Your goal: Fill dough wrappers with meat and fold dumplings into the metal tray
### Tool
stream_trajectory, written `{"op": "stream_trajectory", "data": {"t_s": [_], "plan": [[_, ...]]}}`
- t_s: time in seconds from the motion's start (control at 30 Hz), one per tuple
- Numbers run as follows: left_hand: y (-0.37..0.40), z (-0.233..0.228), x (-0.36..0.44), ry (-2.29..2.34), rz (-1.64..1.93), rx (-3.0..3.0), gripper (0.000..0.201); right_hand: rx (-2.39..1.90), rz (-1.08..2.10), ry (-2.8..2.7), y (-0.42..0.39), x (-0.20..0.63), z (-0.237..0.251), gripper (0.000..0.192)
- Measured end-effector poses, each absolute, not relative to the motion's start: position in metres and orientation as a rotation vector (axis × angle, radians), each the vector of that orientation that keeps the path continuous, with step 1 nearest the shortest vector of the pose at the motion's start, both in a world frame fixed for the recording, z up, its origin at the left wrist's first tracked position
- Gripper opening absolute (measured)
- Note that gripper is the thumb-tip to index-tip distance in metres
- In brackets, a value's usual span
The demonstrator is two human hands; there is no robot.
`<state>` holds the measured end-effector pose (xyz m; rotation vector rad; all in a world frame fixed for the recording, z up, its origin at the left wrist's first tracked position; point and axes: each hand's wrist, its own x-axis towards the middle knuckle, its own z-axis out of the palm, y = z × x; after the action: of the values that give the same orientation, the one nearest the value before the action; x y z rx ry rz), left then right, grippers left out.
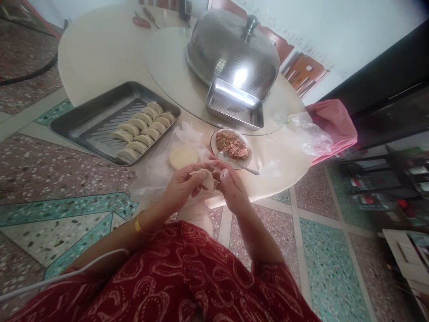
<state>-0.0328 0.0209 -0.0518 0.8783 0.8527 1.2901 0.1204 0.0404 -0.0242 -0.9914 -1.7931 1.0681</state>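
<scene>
A pale dumpling (208,180) is pinched between my hands just over the table's front edge. My left hand (183,184) grips it with thumb and fingers. At its other side are the bent fingers of my right hand (232,184), with white flour on the thumb; whether they press on the dough is hard to make out. Beyond my left hand a stack of round dumpling wrappers (182,157) lies on a crumpled plastic bag (157,172). Past my right hand stands a bowl of minced meat filling (231,142) with a spoon (241,167) in it.
Several folded dumplings (142,129) sit in rows in a metal tray (77,138) at left. A small metal tray (234,107) leans by a big perforated dome cover (231,49) on the turntable. Red scissors (141,21) lie far back; a pink container (335,125) is at right.
</scene>
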Motion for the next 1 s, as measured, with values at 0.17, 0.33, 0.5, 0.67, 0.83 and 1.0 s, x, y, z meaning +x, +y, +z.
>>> {"op": "stream_trajectory", "data": {"t_s": [0.17, 0.33, 0.5, 0.67, 0.83, 1.0], "plan": [[0.022, -0.038, -0.03, 0.701, 1.336, 0.68, 0.031, -0.969, 0.97, -1.783, 0.036, 0.132, -0.018, 0.032], [0.015, -0.033, -0.029, 0.646, 1.284, 0.673, 0.03, -0.951, 0.657, -1.834, 0.023, 0.134, -0.007, 0.028], [0.007, -0.034, -0.028, 0.636, 1.348, 0.811, 0.022, -0.947, 0.461, -1.913, 0.016, 0.135, 0.007, 0.028], [0.0, -0.037, -0.027, 0.676, 1.411, 1.016, 0.013, -0.981, 0.438, -1.956, 0.013, 0.138, 0.011, 0.029], [-0.004, -0.034, -0.027, 0.726, 1.444, 1.104, 0.011, -1.066, 0.414, -2.043, 0.009, 0.138, 0.015, 0.022], [-0.005, -0.031, -0.028, 0.76, 1.393, 1.164, 0.006, -1.125, 0.423, -1.98, 0.01, 0.135, 0.015, 0.013]]}}
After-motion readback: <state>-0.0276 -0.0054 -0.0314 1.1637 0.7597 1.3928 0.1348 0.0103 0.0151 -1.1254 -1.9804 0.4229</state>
